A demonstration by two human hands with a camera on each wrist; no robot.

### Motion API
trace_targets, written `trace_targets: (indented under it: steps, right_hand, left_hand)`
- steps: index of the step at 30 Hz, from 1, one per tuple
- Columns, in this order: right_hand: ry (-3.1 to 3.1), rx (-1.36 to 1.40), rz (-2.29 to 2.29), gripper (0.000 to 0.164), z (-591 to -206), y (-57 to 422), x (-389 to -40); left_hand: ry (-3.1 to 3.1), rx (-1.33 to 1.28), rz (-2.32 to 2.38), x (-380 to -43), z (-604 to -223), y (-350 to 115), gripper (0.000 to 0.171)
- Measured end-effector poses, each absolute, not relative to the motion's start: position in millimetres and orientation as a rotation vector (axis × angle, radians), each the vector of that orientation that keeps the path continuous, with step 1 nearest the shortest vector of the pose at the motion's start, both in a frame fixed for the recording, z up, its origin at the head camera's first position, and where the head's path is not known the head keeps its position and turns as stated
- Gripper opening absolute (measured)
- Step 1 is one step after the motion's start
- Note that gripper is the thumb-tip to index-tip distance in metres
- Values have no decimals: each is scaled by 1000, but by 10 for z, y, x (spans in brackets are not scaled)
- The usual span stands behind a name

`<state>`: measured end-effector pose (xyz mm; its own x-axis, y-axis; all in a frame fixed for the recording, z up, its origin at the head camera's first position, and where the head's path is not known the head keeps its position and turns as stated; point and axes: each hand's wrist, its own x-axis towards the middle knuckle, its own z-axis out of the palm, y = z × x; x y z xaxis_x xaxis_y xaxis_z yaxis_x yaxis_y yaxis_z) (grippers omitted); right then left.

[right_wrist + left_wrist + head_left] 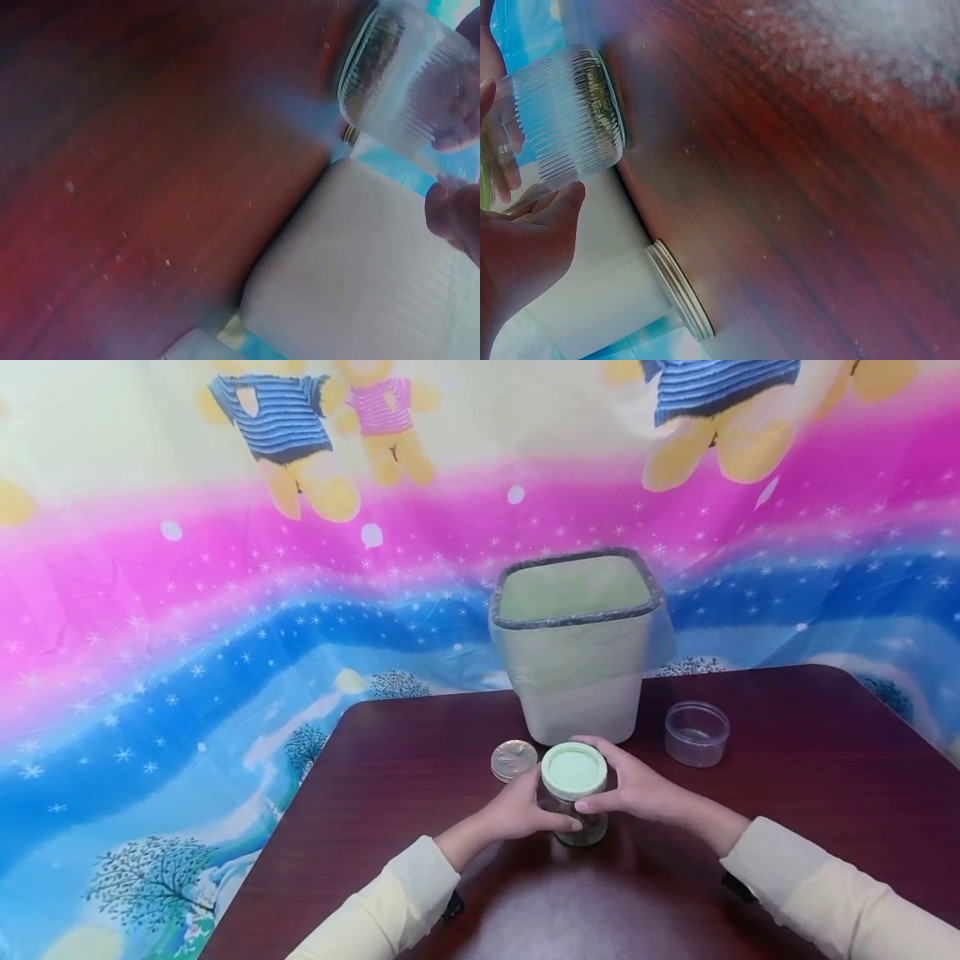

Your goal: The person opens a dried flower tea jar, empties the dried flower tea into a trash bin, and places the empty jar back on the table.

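Note:
A ribbed glass jar (562, 112) stands upright on the table, topped by a pale green lid (573, 770). Dark, grainy contents show at its base in both wrist views. From the left side, my left hand (517, 808) holds the jar, its thumb across the front. My right hand (637, 783) grips it from the right, around the upper part just below and beside the lid. Just behind the left hand lies a round, flat, silver-coloured metal lid (514, 760).
Behind the jar stands a pale bin (581, 710) lined with a translucent bag, dark around its rim. To the right is a small clear round container (697, 739) without a cover. A patterned cloth (225, 627) hangs beyond the dark wooden table (390, 760).

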<state>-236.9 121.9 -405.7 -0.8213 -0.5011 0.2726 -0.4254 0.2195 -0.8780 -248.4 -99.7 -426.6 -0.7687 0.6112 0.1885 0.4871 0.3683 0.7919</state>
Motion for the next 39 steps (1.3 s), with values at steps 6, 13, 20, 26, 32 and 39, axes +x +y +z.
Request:
trace_targets:
  steps: [6,13,20,26,32,39]
  right_hand:
    - [2560,-717,-1773,91,-4077,1118,-2214]
    - [2643,-316,-1901,97,-4053,901,-2002]
    - [2613,-190,-1960,100,-4025,771,-1975]
    - [2597,-183,-1984,96,-4040,755,-1997]
    - [2650,-336,-1900,87,-4072,854,-2077]
    - [2611,-628,-1781,80,-4092,1039,-2206]
  left_hand:
    - [2485,983,1357,-2484,-4272,-995,82]
    - [2475,964,1369,-2490,-4266,-996,79]
    - [2506,958,1342,-2484,-4249,-993,79]
    - [2480,949,1362,-2496,-4269,-995,79]
    - [2442,981,1399,-2510,-4268,-993,78]
    - [2446,990,1375,-2507,-4268,-1001,80]
